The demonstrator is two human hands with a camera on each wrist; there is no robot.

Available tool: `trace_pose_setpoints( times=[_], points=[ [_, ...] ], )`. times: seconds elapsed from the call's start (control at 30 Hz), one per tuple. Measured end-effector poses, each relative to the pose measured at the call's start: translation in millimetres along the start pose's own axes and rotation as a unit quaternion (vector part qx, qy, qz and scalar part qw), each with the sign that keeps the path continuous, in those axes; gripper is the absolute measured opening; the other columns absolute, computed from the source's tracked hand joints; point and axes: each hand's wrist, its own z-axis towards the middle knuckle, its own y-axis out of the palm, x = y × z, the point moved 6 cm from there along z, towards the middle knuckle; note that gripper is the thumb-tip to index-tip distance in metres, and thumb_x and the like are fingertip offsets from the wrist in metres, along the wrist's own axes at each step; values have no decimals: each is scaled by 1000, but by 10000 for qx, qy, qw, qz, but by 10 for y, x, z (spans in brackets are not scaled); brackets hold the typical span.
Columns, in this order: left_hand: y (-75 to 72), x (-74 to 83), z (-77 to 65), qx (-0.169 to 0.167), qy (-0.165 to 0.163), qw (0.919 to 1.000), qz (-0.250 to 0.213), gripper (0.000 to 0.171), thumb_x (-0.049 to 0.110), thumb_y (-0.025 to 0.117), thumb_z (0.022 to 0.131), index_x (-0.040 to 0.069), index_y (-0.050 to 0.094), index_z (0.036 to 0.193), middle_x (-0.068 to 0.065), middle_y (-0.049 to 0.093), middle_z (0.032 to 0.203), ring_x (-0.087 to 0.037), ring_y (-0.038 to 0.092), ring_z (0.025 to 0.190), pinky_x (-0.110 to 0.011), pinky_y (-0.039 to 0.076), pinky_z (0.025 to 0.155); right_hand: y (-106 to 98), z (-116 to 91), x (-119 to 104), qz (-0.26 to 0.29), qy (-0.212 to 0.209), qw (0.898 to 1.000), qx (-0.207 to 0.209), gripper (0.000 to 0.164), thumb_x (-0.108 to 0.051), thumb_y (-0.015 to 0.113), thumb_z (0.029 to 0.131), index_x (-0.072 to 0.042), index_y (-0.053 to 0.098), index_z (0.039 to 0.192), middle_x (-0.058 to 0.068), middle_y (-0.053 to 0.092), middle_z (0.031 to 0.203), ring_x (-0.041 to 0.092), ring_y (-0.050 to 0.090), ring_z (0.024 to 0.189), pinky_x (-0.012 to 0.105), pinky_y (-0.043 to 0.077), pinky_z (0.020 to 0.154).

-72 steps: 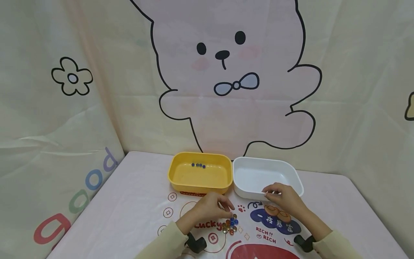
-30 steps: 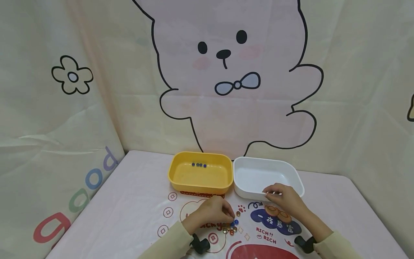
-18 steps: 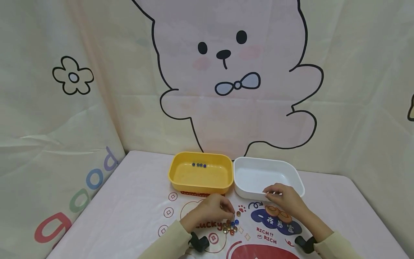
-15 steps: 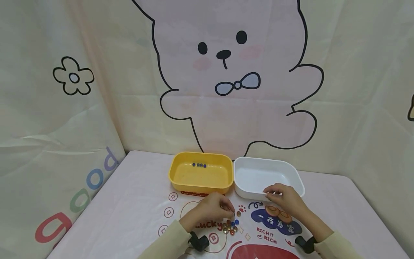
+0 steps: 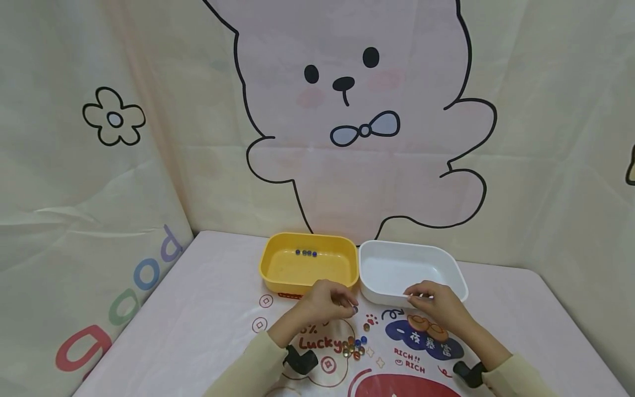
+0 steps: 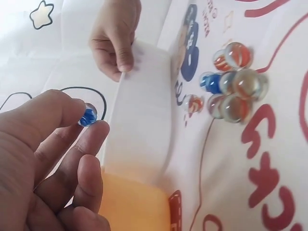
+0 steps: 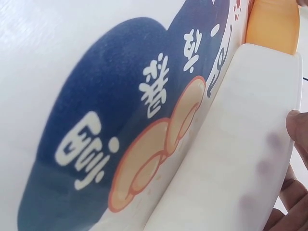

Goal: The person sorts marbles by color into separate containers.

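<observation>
My left hand [image 5: 324,303] is raised in front of the yellow tray [image 5: 278,281], thumb and fingertip pinching a clear glass marble with a blue swirl [image 6: 88,117]. Its other fingers are loosely bent. My right hand [image 5: 439,304] grips the near rim of the white tray [image 5: 377,295], with the thumb outside and fingertips showing as shadows through the wall in the right wrist view. On the tablecloth below my left hand lies a cluster of orange, brown and blue marbles [image 6: 248,84]. A single orange-brown marble [image 5: 366,327] sits apart from them, nearer the trays.
Several blue marbles [image 5: 306,253] stand in a row at the back of the yellow tray's floor. Both trays sit side by side near the back of the printed tablecloth [image 5: 223,286]. Behind them hangs a cloth backdrop [image 5: 421,187] with a bear drawing.
My left hand was down at the marble cluster; it has lifted up and back toward the yellow tray, now with a blue marble between its fingertips. The right hand stays at the white tray's rim.
</observation>
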Motion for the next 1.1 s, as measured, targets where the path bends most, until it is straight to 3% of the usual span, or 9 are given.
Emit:
trace_pose_setpoints(
  times=[0.4, 0.63, 1.1],
  points=[
    [-251, 90, 50, 412, 121, 9986, 294, 13, 22, 76, 83, 19, 76, 96, 14, 70, 85, -8, 58, 80, -20, 50, 76, -1, 5, 15, -7, 86, 10000, -42, 10, -15, 68, 88, -18, 73, 97, 1, 71, 100, 13, 59, 83, 22, 54, 69],
    [-371, 62, 93, 586, 72, 9978, 303, 9, 29, 75, 83, 29, 75, 92, 13, 68, 84, -11, 59, 82, -23, 50, 74, 13, 12, 34, -10, 92, 9999, -84, 11, -15, 68, 88, -18, 73, 98, 0, 70, 99, 13, 60, 82, 22, 54, 69],
    [-707, -35, 233, 995, 313, 9935, 456, 10, 28, 74, 84, 23, 74, 92, 8, 69, 84, -14, 60, 79, -26, 52, 69, 7, 7, 6, 36, 113, 9999, -53, 10, -14, 69, 88, -18, 73, 96, 0, 70, 99, 13, 60, 83, 20, 53, 68]
  ],
)
